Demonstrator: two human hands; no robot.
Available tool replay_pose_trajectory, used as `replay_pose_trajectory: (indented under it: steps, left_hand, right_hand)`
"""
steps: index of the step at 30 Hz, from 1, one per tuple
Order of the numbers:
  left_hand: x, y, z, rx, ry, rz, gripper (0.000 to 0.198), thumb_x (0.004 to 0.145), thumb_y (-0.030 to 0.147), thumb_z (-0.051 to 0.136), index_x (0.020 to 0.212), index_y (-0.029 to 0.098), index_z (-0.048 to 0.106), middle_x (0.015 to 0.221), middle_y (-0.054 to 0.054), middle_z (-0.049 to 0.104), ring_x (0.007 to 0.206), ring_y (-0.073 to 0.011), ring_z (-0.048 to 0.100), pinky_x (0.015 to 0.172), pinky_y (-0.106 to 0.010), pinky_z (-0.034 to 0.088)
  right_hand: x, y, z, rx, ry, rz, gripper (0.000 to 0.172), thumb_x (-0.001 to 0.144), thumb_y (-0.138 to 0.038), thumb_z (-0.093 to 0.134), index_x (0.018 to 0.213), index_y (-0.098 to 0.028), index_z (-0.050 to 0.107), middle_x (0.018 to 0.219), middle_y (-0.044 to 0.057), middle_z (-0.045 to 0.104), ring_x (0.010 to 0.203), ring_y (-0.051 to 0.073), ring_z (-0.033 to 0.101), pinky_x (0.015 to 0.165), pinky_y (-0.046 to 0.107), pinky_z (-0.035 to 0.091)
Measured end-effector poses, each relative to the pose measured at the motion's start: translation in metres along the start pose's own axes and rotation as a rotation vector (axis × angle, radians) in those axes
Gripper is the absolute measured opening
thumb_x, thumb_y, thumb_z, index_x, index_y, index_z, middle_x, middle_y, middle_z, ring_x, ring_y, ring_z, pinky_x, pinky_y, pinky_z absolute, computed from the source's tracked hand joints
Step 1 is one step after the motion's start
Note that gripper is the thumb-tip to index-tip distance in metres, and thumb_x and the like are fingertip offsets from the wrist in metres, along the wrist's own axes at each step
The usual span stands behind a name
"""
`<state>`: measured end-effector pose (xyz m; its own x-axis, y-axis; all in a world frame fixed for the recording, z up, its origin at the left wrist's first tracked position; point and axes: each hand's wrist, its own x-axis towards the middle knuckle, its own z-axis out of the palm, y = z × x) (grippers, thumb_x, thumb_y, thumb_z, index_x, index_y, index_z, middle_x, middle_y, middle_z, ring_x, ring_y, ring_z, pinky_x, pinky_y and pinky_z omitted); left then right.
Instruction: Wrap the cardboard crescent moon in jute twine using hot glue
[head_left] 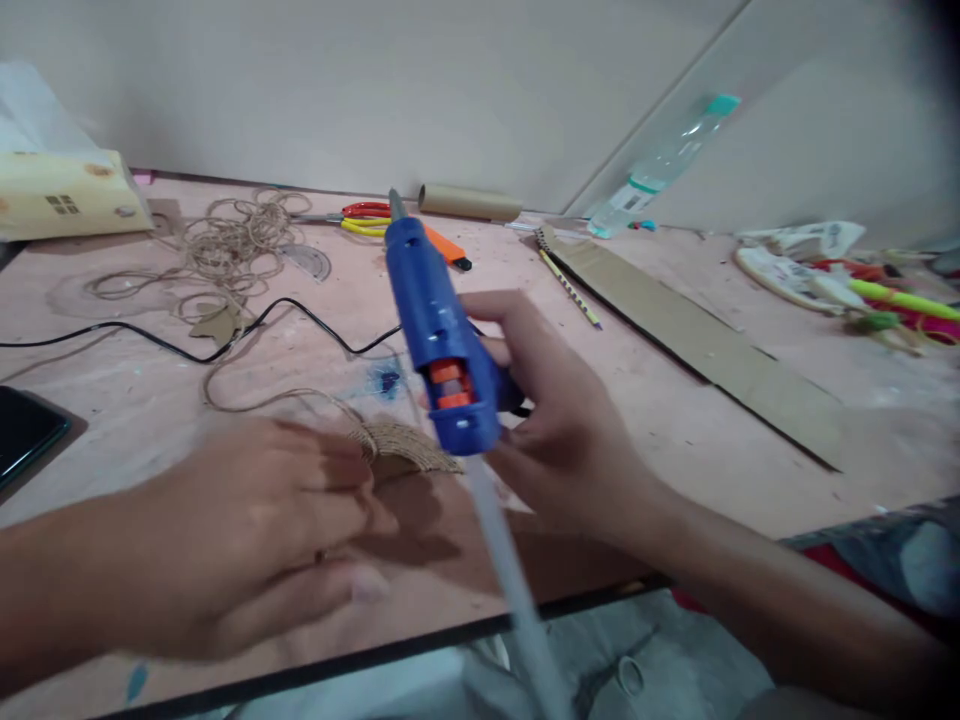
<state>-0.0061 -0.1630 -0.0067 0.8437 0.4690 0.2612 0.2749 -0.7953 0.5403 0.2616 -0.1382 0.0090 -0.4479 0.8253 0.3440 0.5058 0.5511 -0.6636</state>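
My right hand (570,420) is wrapped round the handle of a blue hot glue gun (431,300), nozzle pointing up and away. A translucent glue stick (510,570) sticks out of its back end toward me. My left hand (255,530), slightly blurred, rests low over the table with fingers curled at a curved cardboard piece (409,445) covered with rows of twine. From that piece a loose strand of twine (247,405) runs back to a tangled twine heap (232,240). The left fingertips partly hide the cardboard piece.
A black cord (300,305) crosses the table. Behind lie scissors (367,220), an orange cutter (446,247), a cardboard tube (469,203) and a protractor (307,262). A long cardboard strip (697,340), pencil (570,290) and bottle (660,170) are rightward; a phone (30,430) lies left.
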Motion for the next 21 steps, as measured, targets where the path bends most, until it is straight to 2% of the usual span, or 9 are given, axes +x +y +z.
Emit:
replay_pose_trajectory:
  steps: [2,5,7,9,12,16,21]
  left_hand:
    - [0.001,-0.016,-0.002,0.258,0.083,0.120,0.039,0.120,0.023,0.044,0.105,0.017,0.079,0.096,-0.008,0.086,0.092,-0.0261,0.077,0.094,-0.040,0.059]
    - [0.001,-0.039,-0.002,0.387,0.137,0.103,0.026,0.114,0.020,0.052,0.111,0.016,0.078,0.117,-0.014,0.083,0.105,-0.0304,0.072,0.092,-0.044,0.053]
    - [0.001,-0.049,-0.002,0.368,0.093,0.069,0.021,0.112,0.022,0.056,0.117,0.018,0.077,0.126,-0.013,0.080,0.113,-0.0314,0.070,0.098,-0.045,0.049]
    - [0.000,-0.054,-0.002,0.291,0.026,0.045,0.019,0.112,0.021,0.057,0.119,0.022,0.075,0.120,-0.008,0.080,0.112,-0.0285,0.070,0.102,-0.044,0.046]
    - [-0.001,-0.056,0.000,0.149,-0.042,-0.010,0.017,0.114,0.019,0.055,0.112,0.024,0.072,0.105,-0.002,0.076,0.099,-0.0223,0.069,0.097,-0.037,0.047]
    - [-0.003,-0.055,0.004,0.035,-0.023,-0.081,0.017,0.114,0.019,0.055,0.114,0.024,0.071,0.105,-0.002,0.076,0.093,-0.0190,0.071,0.083,-0.030,0.053]
    - [-0.003,-0.053,0.006,0.145,-0.050,-0.045,0.032,0.119,0.023,0.044,0.129,0.024,0.075,0.118,-0.005,0.084,0.089,-0.0197,0.079,0.074,-0.030,0.057]
  right_hand:
    - [0.005,0.004,-0.012,0.002,0.036,0.013,0.038,0.098,-0.015,0.071,0.133,-0.022,0.059,0.088,-0.004,0.070,0.060,0.012,0.051,0.057,0.029,0.041]
    - [0.013,0.019,-0.029,-0.037,0.069,-0.046,0.017,0.105,-0.027,0.073,0.119,-0.026,0.063,0.090,-0.002,0.066,0.069,0.016,0.053,0.066,0.033,0.042]
    - [0.018,0.031,-0.037,-0.031,0.066,-0.098,0.014,0.104,-0.036,0.077,0.109,-0.027,0.066,0.095,0.000,0.067,0.079,0.020,0.059,0.076,0.038,0.047]
    - [0.020,0.040,-0.040,-0.019,0.058,-0.127,0.016,0.100,-0.037,0.081,0.099,-0.027,0.068,0.098,0.003,0.067,0.088,0.025,0.063,0.083,0.042,0.049]
    - [0.019,0.050,-0.040,0.003,0.032,-0.146,0.014,0.097,-0.033,0.079,0.089,-0.027,0.070,0.105,0.007,0.068,0.098,0.029,0.067,0.086,0.045,0.052]
    - [0.011,0.063,-0.039,0.083,-0.088,-0.184,0.019,0.102,-0.039,0.074,0.090,-0.025,0.071,0.103,0.006,0.072,0.091,0.025,0.070,0.081,0.043,0.054]
    - [0.000,0.081,-0.041,0.191,-0.243,-0.156,0.045,0.109,-0.069,0.067,0.098,-0.025,0.070,0.089,0.003,0.071,0.076,0.020,0.066,0.066,0.037,0.049]
